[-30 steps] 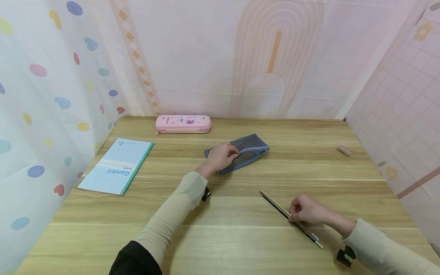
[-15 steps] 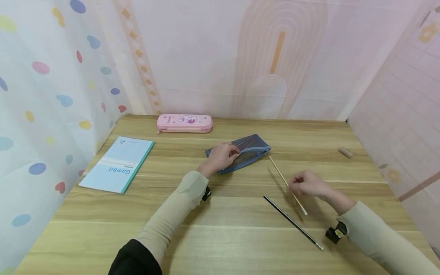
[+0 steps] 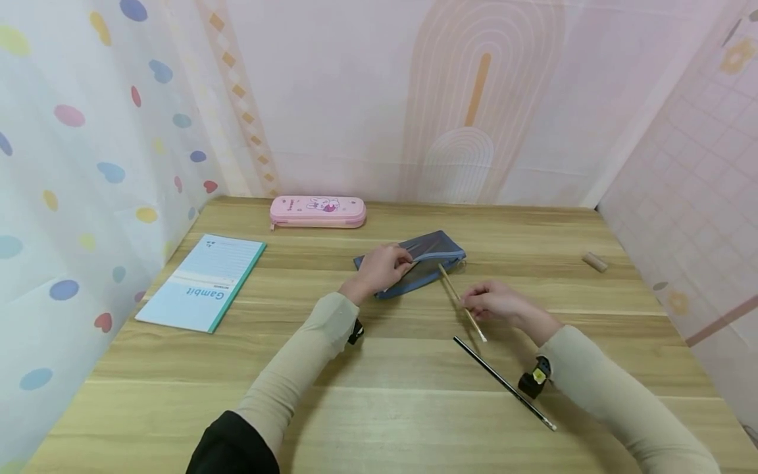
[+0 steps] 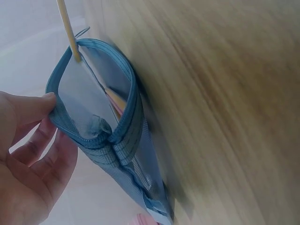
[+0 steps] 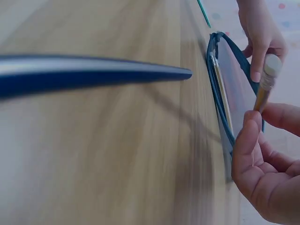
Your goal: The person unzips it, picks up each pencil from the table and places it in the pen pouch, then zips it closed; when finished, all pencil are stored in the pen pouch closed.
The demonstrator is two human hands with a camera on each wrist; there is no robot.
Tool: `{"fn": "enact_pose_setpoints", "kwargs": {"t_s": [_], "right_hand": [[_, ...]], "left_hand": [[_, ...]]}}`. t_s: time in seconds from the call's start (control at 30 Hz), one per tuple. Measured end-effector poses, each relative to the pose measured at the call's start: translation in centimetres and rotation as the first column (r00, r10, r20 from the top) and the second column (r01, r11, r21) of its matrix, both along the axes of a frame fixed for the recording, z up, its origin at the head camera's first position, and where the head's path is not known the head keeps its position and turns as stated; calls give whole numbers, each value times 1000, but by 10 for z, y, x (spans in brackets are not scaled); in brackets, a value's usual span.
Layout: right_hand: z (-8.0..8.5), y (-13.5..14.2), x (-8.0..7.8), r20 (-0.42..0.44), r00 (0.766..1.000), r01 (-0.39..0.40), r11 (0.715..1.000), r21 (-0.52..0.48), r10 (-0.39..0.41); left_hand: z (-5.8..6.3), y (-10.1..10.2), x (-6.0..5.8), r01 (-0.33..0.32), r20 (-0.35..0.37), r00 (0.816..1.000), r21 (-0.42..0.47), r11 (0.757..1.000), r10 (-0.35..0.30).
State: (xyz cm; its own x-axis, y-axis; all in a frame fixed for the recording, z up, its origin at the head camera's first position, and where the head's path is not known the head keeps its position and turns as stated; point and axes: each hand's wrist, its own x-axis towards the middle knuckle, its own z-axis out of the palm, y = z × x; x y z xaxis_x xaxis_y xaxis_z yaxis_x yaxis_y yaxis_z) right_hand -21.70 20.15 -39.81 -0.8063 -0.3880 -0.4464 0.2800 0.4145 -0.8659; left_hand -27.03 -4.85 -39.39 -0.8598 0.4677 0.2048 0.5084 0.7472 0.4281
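My left hand [image 3: 381, 271] pinches the rim of a blue mesh pencil pouch [image 3: 437, 243] and holds its mouth apart. At least one pencil [image 4: 116, 101] lies inside it in the left wrist view. Between the thumb and fingers of my right hand [image 3: 500, 306] is a tan pencil [image 3: 453, 288]. It slants down to the left, with its white eraser end toward me. In the left wrist view its far end reaches just inside the pouch's mouth. A black pencil [image 3: 503, 383] lies on the table below my right hand.
At the left lies a pale blue notebook [image 3: 201, 283] with a green spine. A pink pencil case [image 3: 318, 212] stands at the back of the wooden table [image 3: 379, 408]. Far right is a small brownish cylinder [image 3: 595, 262]. Patterned curtains [image 3: 331, 99] surround the table.
My right hand has picked the tan pencil up from beside the black one and brought it left and away from me to the pouch. The left hand keeps its hold.
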Motion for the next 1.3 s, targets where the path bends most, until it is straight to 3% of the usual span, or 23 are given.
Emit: {"fn": "enact_pose_setpoints", "kwargs": {"t_s": [0.2,0.57,1.13,1.3], "right_hand": [[-2,-18,-14,29,995,102,989,-107,-99],[-10,-44,-23,20,976,217,966,-137,-217],[-19,-93,-45,118,856,516,832,-204,-503],[-20,-102,-49,103,833,553,814,-177,-543]], "left_hand": [[1,0,0,11,-30,999,-7,1000,-11],[0,2,1,18,-28,999,-5,1000,-19],[-3,6,1,30,-19,999,-5,1000,-30],[-3,6,1,28,-8,1000,-5,1000,-28]]}}
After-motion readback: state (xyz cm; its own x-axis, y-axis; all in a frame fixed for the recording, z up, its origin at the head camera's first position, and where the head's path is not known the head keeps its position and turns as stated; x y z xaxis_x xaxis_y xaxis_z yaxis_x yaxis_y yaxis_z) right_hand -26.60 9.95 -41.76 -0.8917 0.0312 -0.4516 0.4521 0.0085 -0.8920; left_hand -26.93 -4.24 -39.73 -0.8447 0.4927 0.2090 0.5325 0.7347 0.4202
